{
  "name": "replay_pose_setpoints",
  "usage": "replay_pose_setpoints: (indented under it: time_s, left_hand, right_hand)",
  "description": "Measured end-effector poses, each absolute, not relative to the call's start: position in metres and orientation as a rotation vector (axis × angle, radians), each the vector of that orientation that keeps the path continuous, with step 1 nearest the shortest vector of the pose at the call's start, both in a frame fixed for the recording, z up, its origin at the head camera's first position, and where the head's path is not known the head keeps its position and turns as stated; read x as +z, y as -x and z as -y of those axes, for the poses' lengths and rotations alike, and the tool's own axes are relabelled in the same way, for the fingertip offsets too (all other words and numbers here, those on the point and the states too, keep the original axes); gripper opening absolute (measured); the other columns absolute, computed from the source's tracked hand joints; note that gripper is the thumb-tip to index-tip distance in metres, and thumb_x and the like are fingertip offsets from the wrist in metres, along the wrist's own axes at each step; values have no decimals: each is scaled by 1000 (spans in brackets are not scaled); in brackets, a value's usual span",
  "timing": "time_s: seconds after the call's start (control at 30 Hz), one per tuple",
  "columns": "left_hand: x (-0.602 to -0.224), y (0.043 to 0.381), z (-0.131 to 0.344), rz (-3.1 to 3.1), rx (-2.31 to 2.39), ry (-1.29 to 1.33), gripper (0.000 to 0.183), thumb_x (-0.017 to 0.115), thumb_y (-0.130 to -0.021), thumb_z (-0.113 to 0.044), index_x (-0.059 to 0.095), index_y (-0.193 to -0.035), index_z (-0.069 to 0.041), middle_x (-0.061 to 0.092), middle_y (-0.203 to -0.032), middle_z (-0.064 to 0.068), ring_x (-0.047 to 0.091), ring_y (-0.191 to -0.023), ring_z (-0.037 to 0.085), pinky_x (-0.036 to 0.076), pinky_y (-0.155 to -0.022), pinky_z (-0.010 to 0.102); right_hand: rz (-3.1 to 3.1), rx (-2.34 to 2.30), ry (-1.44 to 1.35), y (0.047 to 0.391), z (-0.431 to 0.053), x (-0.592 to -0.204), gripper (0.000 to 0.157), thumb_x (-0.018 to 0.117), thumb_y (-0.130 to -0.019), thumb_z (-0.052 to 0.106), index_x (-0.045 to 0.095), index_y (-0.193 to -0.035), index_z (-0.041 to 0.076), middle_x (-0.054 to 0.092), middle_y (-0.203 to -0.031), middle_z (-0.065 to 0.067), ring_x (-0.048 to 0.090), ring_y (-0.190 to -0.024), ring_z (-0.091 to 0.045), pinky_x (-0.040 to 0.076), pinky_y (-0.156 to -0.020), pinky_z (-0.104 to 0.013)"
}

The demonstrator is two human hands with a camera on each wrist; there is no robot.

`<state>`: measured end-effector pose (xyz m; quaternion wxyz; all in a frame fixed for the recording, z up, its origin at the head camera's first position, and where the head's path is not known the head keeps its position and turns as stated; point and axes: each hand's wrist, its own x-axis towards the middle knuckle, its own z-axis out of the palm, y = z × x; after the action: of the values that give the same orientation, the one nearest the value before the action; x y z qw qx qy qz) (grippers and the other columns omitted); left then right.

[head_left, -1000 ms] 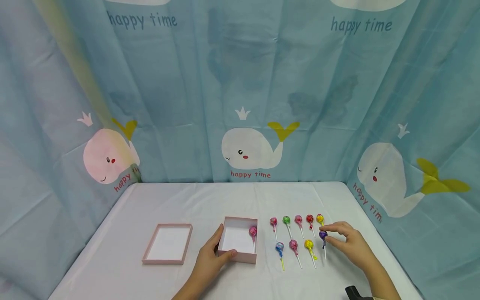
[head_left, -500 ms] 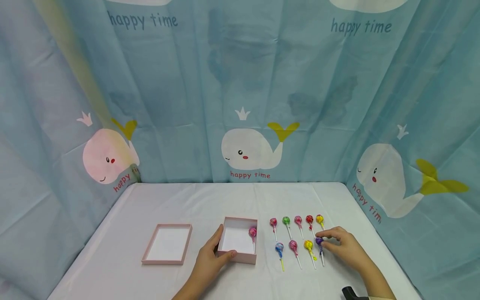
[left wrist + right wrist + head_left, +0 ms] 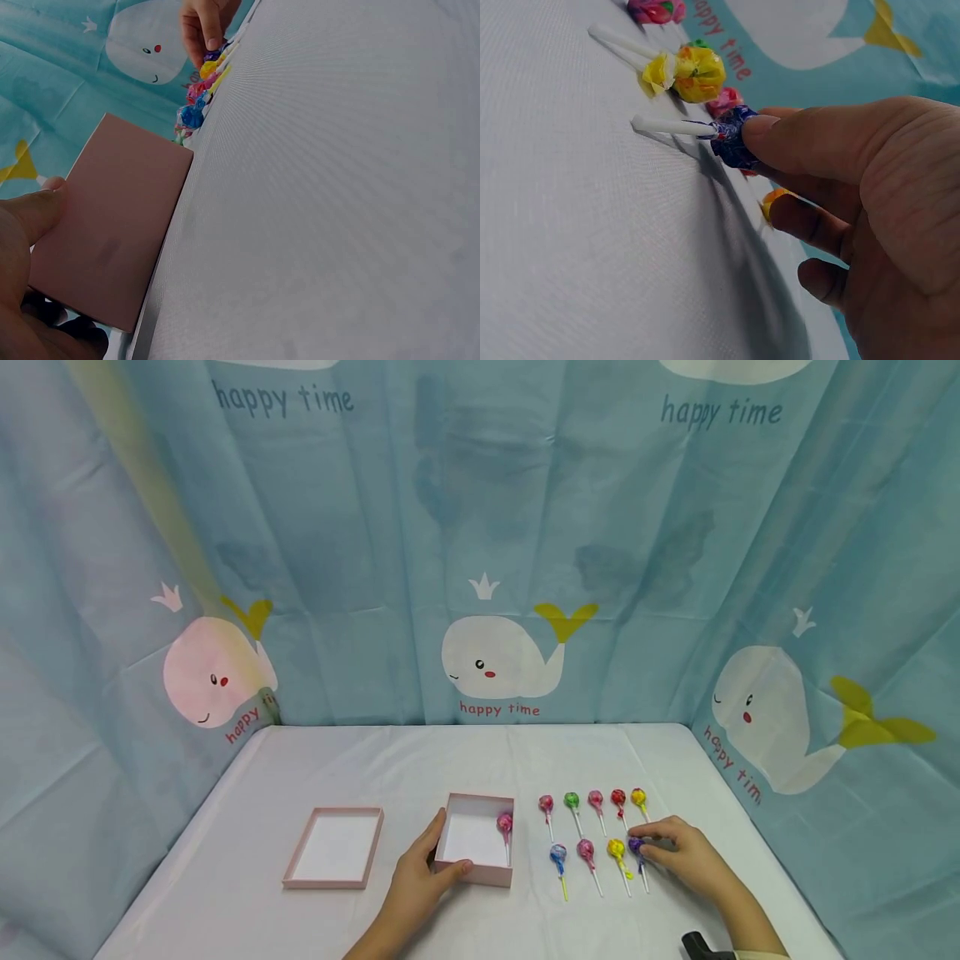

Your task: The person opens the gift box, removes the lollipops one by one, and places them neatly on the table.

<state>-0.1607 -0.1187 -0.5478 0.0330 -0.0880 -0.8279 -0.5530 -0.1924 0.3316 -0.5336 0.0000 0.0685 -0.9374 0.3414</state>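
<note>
My left hand (image 3: 420,877) grips a small pink box (image 3: 474,873) at its near left corner, thumb along the front wall. Inside the box, by its right wall, lies one pink lollipop (image 3: 505,823). The left wrist view shows the thumb on the box's pink front wall (image 3: 112,217). On the right, my right hand (image 3: 686,856) pinches a purple lollipop (image 3: 736,136) by its wrapped head between thumb and fingers. Its white stick points toward me, right beside a yellow lollipop (image 3: 617,850) in the near row.
Two rows of lollipops lie right of the box, among them a blue one (image 3: 558,854), a green one (image 3: 572,800) and a red one (image 3: 618,798). An upturned pink lid (image 3: 333,887) rests on the left of the white-covered table (image 3: 390,764). Printed curtains (image 3: 360,527) surround the table.
My right hand has moved slightly left and toward me with the purple lollipop, bringing it down beside the yellow one. The left hand and box have stayed put.
</note>
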Motion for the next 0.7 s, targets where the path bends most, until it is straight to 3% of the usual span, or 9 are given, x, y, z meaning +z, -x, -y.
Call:
replay_pose_setpoints:
  time_s: [0.7]
  left_hand:
    - [-550, 163, 118, 2536, -1713, 253, 102, 87, -80, -36, 31, -161, -10, 30, -165, 12, 32, -151, 33, 33, -120, 45]
  right_hand:
    - [2909, 1082, -265, 195, -338, -541, 21, 79, -91, 29, 78, -111, 32, 70, -113, 10, 62, -108, -12, 56, -94, -32]
